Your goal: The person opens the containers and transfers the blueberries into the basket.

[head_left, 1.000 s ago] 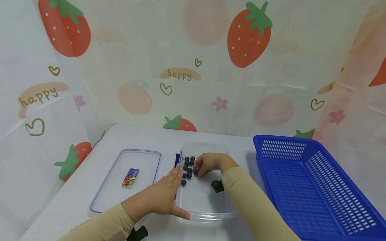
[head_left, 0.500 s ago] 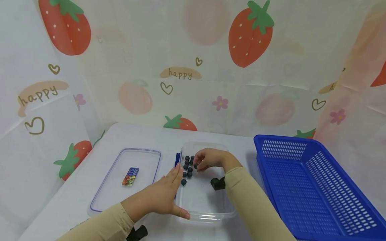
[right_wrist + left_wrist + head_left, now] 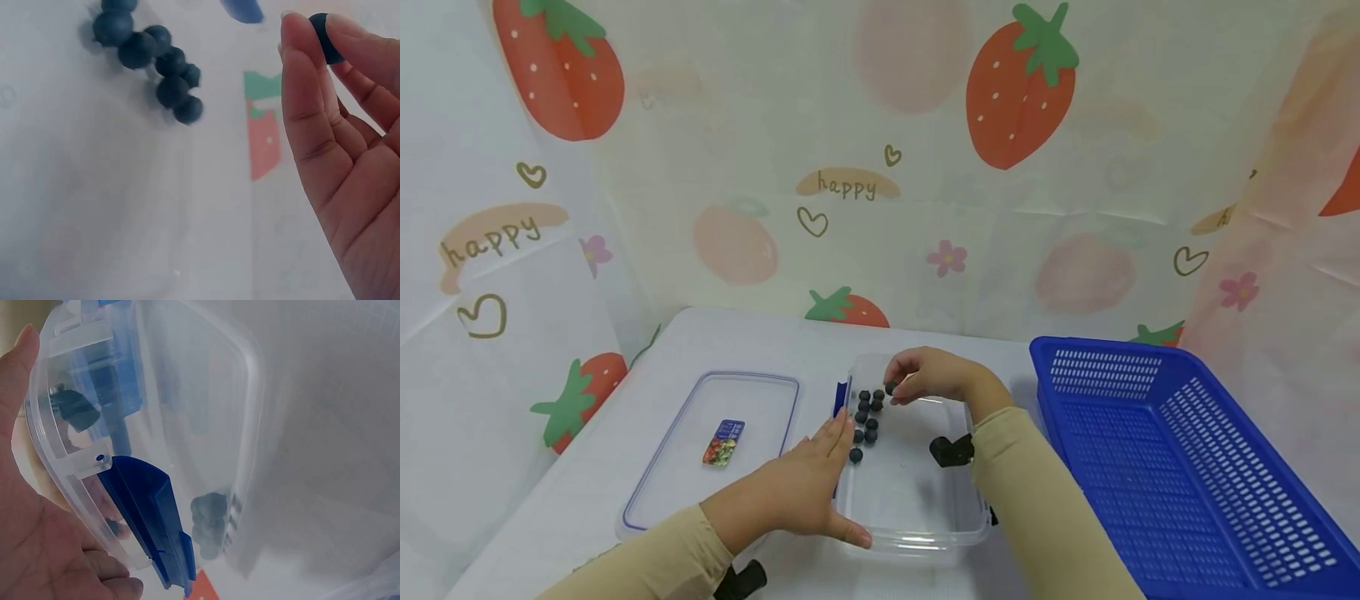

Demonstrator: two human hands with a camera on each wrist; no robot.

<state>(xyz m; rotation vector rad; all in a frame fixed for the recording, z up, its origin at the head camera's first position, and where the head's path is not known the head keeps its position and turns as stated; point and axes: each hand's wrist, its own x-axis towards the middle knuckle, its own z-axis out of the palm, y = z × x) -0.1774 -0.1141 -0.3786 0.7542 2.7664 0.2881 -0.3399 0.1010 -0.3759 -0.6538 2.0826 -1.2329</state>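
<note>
Between the thumb and fingertips of my right hand [image 3: 940, 377] is a single blueberry [image 3: 324, 40], pinched and raised over the far part of a clear plastic box [image 3: 910, 500]. Several dark blueberries [image 3: 871, 424] lie clustered inside the box along its left side. My left hand [image 3: 805, 487] rests against that side, fingers straight and thumb spread toward the near corner. In the left wrist view, a blue latch [image 3: 147, 512] hangs off the box wall beside the fingers, and a clump of blueberries [image 3: 209, 525] shows through the plastic.
A clear lid [image 3: 760, 408] with a purple-blue rim lies left of the box, bearing a small colourful label [image 3: 724, 442]. At the right stands a large blue perforated basket [image 3: 1150, 492]. A strawberry-print curtain [image 3: 970, 208] hangs behind the white table [image 3: 1000, 367].
My right hand has lifted the blueberry from among the others and moved up and away toward the box's far end. The left hand has stayed in place.
</note>
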